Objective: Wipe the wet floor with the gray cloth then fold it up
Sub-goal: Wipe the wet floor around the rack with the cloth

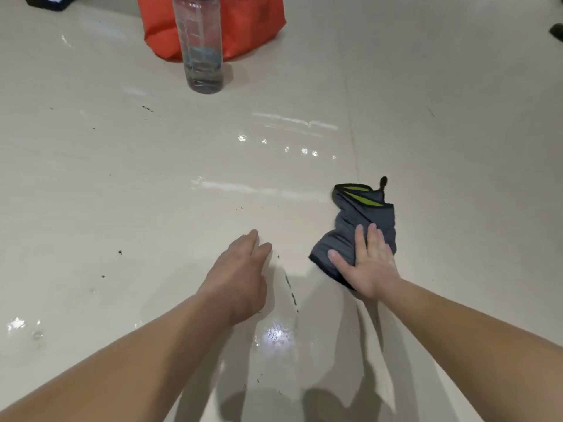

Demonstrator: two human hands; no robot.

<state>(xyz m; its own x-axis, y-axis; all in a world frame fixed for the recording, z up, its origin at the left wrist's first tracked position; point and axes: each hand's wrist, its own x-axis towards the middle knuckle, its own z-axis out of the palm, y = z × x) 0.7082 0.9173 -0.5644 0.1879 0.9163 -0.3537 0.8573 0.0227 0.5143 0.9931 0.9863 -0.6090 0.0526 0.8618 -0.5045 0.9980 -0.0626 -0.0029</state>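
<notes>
Both forearms enter from the bottom edge and reach forward over a pale glossy floor (pixel 122 184).

Left hand (pixel 240 275): palm down, low over the floor at centre, fingers straight and close together, holding nothing. Whether the fingertips touch the floor cannot be told.

Right hand (pixel 368 266): laid flat, palm down, fingers straight and slightly spread, pressing on the near end of the gray cloth (pixel 362 217). No finger curls round the fabric.

The gray cloth lies on the floor right of centre, bunched and creased. It has black edging, lime-green stripes at its far end and a small black loop (pixel 383 182) sticking out at the far corner.

Floor condition: a bright wet glare (pixel 275 333) sits between the forearms. Shiny water streaks (pixel 292 121) and droplets lie beyond the hands. Black specks (pixel 291 290) are scattered beside the left hand and further left.

Further off, a clear water bottle (pixel 201 47) stands upright with a little water at its base. An orange bag (pixel 253 22) stands just behind it. Dark objects are cut off at the top left corner (pixel 48 0) and the right edge (pixel 557 32); what they are cannot be told.
</notes>
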